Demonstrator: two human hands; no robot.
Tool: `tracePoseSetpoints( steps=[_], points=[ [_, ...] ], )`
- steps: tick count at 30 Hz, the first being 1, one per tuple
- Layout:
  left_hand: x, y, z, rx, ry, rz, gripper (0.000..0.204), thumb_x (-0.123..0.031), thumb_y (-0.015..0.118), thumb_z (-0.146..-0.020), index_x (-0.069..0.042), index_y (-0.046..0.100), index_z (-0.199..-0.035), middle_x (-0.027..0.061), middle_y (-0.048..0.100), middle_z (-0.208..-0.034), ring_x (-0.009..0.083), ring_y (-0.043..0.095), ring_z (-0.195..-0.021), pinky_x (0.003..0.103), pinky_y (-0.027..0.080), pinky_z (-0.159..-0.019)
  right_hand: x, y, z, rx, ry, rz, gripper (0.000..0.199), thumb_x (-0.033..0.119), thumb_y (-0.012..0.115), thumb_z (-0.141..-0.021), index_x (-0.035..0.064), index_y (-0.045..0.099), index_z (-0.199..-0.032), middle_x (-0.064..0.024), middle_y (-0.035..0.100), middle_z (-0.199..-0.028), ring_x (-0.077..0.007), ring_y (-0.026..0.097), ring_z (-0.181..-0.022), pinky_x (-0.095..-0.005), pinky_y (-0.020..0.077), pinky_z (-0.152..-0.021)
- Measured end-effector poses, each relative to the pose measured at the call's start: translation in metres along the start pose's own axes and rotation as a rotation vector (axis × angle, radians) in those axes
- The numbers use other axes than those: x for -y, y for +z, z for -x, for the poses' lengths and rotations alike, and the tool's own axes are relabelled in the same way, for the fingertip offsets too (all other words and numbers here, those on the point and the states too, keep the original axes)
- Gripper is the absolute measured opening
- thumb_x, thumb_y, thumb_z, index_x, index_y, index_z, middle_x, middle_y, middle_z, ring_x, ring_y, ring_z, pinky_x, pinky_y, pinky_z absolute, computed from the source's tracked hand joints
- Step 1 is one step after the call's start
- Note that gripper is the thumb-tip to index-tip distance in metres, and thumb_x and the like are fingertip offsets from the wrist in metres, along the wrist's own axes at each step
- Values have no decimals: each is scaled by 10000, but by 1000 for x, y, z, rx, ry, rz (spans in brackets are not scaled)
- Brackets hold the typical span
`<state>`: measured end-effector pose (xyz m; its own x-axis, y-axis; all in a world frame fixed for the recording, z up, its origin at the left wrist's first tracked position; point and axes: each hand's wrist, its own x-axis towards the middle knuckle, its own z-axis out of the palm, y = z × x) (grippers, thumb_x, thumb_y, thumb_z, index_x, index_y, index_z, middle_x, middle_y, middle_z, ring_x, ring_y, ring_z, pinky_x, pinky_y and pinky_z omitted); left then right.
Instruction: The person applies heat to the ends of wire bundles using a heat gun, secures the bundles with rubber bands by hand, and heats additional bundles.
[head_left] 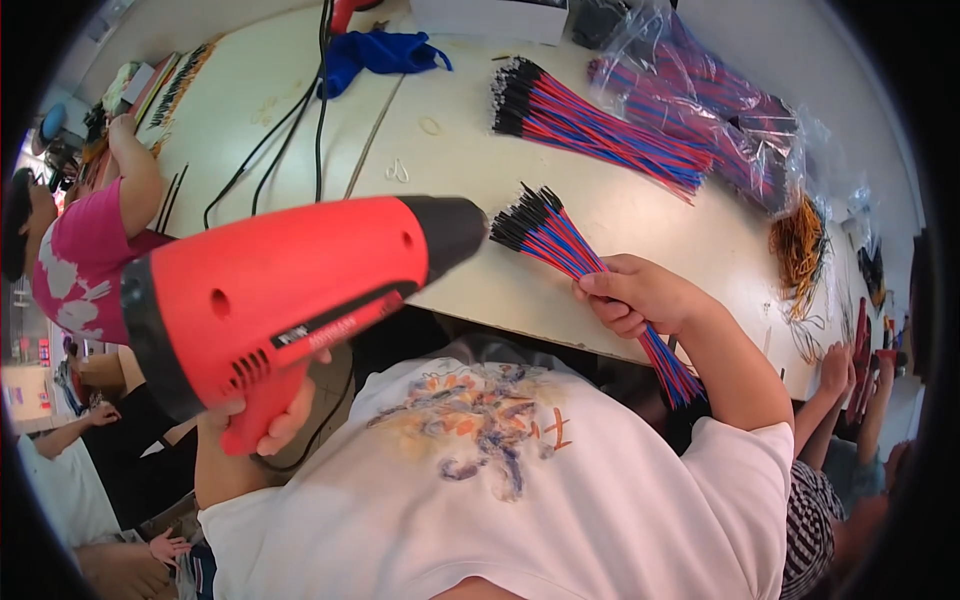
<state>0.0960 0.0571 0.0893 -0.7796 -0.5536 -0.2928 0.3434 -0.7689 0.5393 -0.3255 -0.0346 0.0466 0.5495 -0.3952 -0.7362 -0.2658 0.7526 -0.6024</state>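
My left hand [288,412] is wrapped round the handle of a red heat gun [290,265] with a black nozzle. The nozzle points right, close to the black-sleeved ends of a bundle of red and blue wires [565,240]. Gripping that bundle around its middle is my right hand [640,292]; the loose tail of the wires hangs past the table's near edge. The black ends fan out a little above the tabletop. Beyond them lies a larger pile of red and blue wires [600,130] with black ends at its left.
Clear plastic bags of wires [700,100] lie at the far right, beside an orange wire bundle [797,240]. A blue cloth [375,58] and black cords [290,130] are on the table [450,170] at the back. A person in pink [85,255] sits left; others are at right.
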Motion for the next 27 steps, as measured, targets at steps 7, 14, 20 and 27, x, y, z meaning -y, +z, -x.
tracePoseSetpoints(
  steps=[7, 14, 20, 27],
  points=[
    [-20, -16, -21, 144, -444, 91, 799, -216, 740, -806, -49, 231, -1399, 210, 576, -866, 303, 632, -700, 364, 519, -607, -11, 4, 2, -36, 16, 61, 194, 238, 478, -985, 52, 501, -931, 45, 349, -581, -43, 271, -443, -211, 201, -383],
    [-17, -34, -30, 91, -633, 243, 827, -224, 731, -814, -54, 212, -1435, 241, 575, -912, 336, 627, -767, 385, 507, -666, -19, 5, 12, -15, 13, -11, 212, 253, 479, -987, 49, 501, -937, 40, 346, -578, -51, 276, -442, -213, 219, -384],
    [-17, -44, -21, 57, -642, 253, 830, -227, 733, -811, -48, 211, -1431, 244, 575, -907, 337, 626, -762, 387, 508, -662, -21, -2, 8, 9, -6, -51, 233, 281, 496, -987, 54, 505, -937, 41, 349, -571, -48, 277, -435, -215, 214, -374],
    [-19, -48, -16, 30, -650, 252, 834, -230, 736, -807, -41, 211, -1426, 248, 574, -899, 339, 625, -755, 389, 508, -657, -25, -2, 9, 49, 4, -154, 213, 273, 498, -984, 65, 512, -939, 51, 348, -560, -32, 262, -413, -205, 190, -355]
  ],
)
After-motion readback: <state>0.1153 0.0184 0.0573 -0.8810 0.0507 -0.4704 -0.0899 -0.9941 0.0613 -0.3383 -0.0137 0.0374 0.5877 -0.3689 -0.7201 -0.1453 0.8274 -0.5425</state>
